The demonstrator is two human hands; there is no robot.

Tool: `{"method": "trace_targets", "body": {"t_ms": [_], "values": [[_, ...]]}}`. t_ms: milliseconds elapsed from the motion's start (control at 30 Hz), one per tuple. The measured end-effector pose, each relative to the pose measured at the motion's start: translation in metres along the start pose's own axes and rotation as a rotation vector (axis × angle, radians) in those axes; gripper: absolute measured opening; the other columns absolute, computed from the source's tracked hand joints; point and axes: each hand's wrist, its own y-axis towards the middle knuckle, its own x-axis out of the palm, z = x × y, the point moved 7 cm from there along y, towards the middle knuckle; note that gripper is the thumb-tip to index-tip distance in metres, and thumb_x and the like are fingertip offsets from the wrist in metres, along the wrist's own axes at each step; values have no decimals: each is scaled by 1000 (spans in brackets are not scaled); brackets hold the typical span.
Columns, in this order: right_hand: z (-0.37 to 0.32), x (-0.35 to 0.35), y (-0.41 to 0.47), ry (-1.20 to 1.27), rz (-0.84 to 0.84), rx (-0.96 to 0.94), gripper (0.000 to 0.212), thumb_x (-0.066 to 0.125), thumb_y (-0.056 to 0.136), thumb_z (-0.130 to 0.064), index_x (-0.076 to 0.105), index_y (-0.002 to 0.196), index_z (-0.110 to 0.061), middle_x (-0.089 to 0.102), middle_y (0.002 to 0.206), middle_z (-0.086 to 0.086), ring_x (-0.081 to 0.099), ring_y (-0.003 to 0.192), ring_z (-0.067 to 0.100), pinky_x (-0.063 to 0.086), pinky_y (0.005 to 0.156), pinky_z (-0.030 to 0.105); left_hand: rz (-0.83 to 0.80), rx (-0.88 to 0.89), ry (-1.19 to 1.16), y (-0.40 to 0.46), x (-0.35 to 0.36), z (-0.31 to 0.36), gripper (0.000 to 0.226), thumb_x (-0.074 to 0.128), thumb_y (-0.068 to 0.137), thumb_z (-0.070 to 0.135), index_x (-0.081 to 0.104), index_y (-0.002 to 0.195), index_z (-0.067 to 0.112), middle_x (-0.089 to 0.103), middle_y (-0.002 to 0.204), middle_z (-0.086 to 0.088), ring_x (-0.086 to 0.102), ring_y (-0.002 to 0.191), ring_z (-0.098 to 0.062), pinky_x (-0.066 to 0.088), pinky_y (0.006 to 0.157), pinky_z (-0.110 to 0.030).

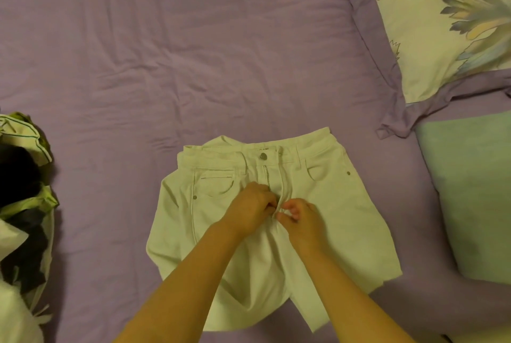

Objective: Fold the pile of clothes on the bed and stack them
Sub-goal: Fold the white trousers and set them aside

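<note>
Nearest the camera, two bare forearms reach in over the lower half of a pair of white shorts (318, 204) laid flat, front up, on the purple sheet (166, 66). The left hand (253, 204) has its fingers curled in at the base of the fly, pinching the cloth beside the open zip (266, 176); the right hand (300, 215) pinches the opposite edge of the fly, the two hands almost touching. It looks like the zip is being closed before folding. The cloth reads as a stiffish cotton twill or denim — light enough to lift with one hand, firm enough to hold a crease, not slippery. Thick seams, the waistband and the metal button (263, 156) will make bulky ridges, so a good hold would be at the two waistband corners or the side seams, folding leg over leg. Further off to the left sits the pile of unfolded clothes (25, 190), dark and green pieces tangled together. Farthest, at upper right, lie a flowered pillow (442, 24) and a pale green cushion (475, 190)
</note>
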Motion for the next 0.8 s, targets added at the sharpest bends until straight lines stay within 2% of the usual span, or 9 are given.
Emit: {"method": "trace_targets", "body": {"t_ms": [67,167,267,367,500,633,733,800], "values": [[3,-1,2,-62,10,33,26,75,79,-22,57,95,-14,50,88,-6,54,76,13,46,73,25,63,-28,29,-1,-2,-3,19,53,89,10,72,88,9,65,87,-6,54,82,-21,41,76,-27],[6,-2,7,-103,2,114,37,77,76,-32,50,93,-14,49,76,-7,55,76,18,46,74,33,163,-87,7,-1,-8,-3,15,57,86,14,71,85,14,62,84,0,54,77,-15,39,62,-25],[4,-3,13,-161,0,177,42,77,74,-40,49,94,-16,53,79,-6,57,81,19,47,77,34,251,-167,-100,1,-17,-8,12,58,87,13,71,85,13,57,81,6,51,72,-10,40,60,-22],[4,-3,16,-188,-1,208,44,77,73,-42,49,95,-16,56,88,-3,57,84,20,47,78,34,304,-196,-105,3,-25,-7,13,58,90,14,70,85,11,51,79,8,47,71,-9,35,60,-18],[3,-3,16,-220,26,214,43,77,73,-41,46,91,-17,56,89,-1,55,82,21,45,75,34,407,-232,-148,18,-51,-5,21,57,93,17,67,79,5,56,79,-2,56,74,-19,49,67,-34],[1,-2,16,-244,23,210,44,77,74,-41,44,91,-17,55,92,0,55,85,23,45,76,35,419,-233,-119,37,-69,-9,21,53,94,17,72,88,9,62,89,-4,56,76,-18,50,68,-32],[0,-2,17,-301,38,188,44,75,75,-45,43,92,-18,57,94,0,57,89,22,48,78,35,400,-365,-67,43,-64,-23,23,51,95,19,71,86,13,63,90,-4,56,73,-18,44,59,-27],[-3,-3,17,-352,45,174,45,73,75,-48,43,91,-19,57,93,-2,58,88,21,46,74,33,369,-408,39,49,-63,-27,23,48,95,21,70,87,16,63,91,-2,58,80,-19,40,58,-25]]}}
